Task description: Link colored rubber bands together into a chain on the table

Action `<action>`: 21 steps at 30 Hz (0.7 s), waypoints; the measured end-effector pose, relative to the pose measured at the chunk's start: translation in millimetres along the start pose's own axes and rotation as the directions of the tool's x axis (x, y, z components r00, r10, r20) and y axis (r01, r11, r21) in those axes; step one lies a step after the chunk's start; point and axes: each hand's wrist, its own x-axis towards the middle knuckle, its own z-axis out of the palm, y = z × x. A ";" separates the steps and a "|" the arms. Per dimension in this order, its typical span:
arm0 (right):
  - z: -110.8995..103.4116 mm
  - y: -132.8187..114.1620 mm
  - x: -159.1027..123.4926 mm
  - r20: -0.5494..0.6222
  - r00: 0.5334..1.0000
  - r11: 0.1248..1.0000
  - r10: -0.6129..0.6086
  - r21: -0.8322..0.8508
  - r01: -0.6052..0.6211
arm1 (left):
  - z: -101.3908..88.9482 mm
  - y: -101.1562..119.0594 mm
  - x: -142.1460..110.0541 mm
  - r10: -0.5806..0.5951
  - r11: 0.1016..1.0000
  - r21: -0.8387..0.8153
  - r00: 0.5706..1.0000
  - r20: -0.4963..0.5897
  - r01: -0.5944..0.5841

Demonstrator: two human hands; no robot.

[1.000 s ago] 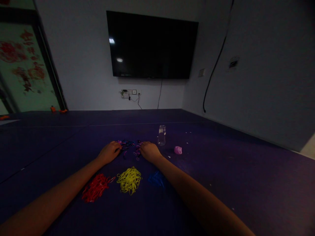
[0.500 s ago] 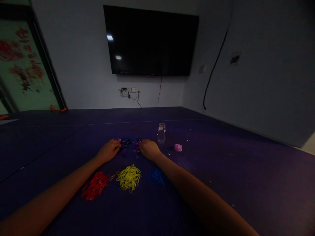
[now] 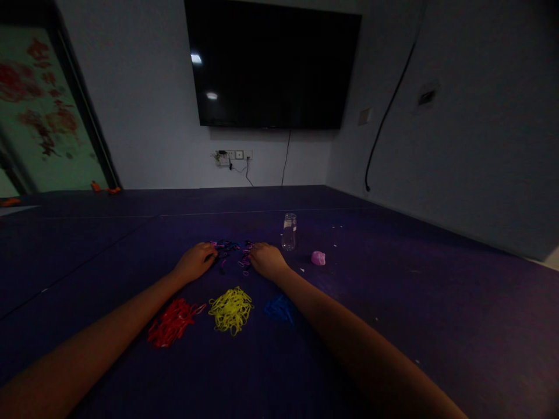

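- Grip curled low in both hands, fingertips turned down into small loops, with the left hand (image 3: 194, 262) on one side and the right hand (image 3: 267, 260) on the other. Cannot tell whether pinched shut on any loop, with the fingertips hidden and the light dim.
- Between and just under the fingers, mixed loops (image 3: 227, 245) in dark, blue and pink, spread in a loose, flat scatter. Probably flanked this way to let both sets of fingers reach the scatter without crossing.
- Both palms down and wrists low, likely for steadiness and fine fingertip control over such thin, light pieces.
- Nearer the body, between the forearms, red loops (image 3: 172, 323) beside the left forearm and yellow loops (image 3: 230, 311) in the middle. Heaped by colour with gaps between, seemingly to prevent tangling.
- Close by the right forearm, a smaller blue pile (image 3: 280, 308), dark against the purple surface (image 3: 393, 279) and harder to make out.
- Beyond the right hand, a clear jar (image 3: 289, 233), upright and apart from the loops, perhaps set there to be out of the fingers' way.
- Just right of that, a pink lump (image 3: 318, 258), too blurred to identify, with white scraps (image 3: 302, 270) scattered near it.
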 end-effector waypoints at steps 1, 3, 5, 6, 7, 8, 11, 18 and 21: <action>-0.1 0.0 -0.1 -0.001 1.000 1.000 -0.002 0.001 0.002 | -0.1 0.1 -0.1 0.001 1.000 -0.003 1.000 -0.003 -0.001; -0.3 0.0 -0.4 -0.006 1.000 1.000 -0.003 0.003 0.003 | -0.3 0.4 -0.1 0.005 1.000 -0.006 1.000 -0.010 -0.005; -0.7 -0.1 -0.6 -0.010 1.000 1.000 0.000 0.002 0.000 | -0.6 0.9 0.0 0.009 1.000 -0.002 1.000 -0.015 -0.009; -0.9 -0.2 -0.7 -0.010 1.000 1.000 0.001 0.001 -0.001 | -0.9 1.2 0.1 0.011 1.000 0.001 1.000 -0.016 -0.011; -1.0 -0.2 -0.7 -0.010 1.000 1.000 0.002 -0.001 -0.002 | -1.3 1.6 0.2 0.012 1.000 0.005 1.000 -0.015 -0.012; -1.0 -0.3 -0.6 -0.009 1.000 1.000 0.003 -0.002 -0.003 | -1.6 1.9 0.3 0.013 1.000 0.008 1.000 -0.014 -0.013; -0.4 0.0 -0.2 -0.011 1.000 1.000 0.002 -0.006 -0.002 | -2.3 2.4 0.2 0.014 1.000 0.012 1.000 -0.007 -0.014; 0.8 0.4 0.2 -0.011 1.000 1.000 -0.003 -0.008 0.003 | 1.0 -1.3 0.6 -0.003 1.000 0.008 1.000 0.014 0.003; -0.2 0.0 0.0 -0.011 1.000 1.000 -0.003 -0.001 0.003 | 2.1 -2.8 1.1 -0.005 1.000 0.011 1.000 0.016 0.005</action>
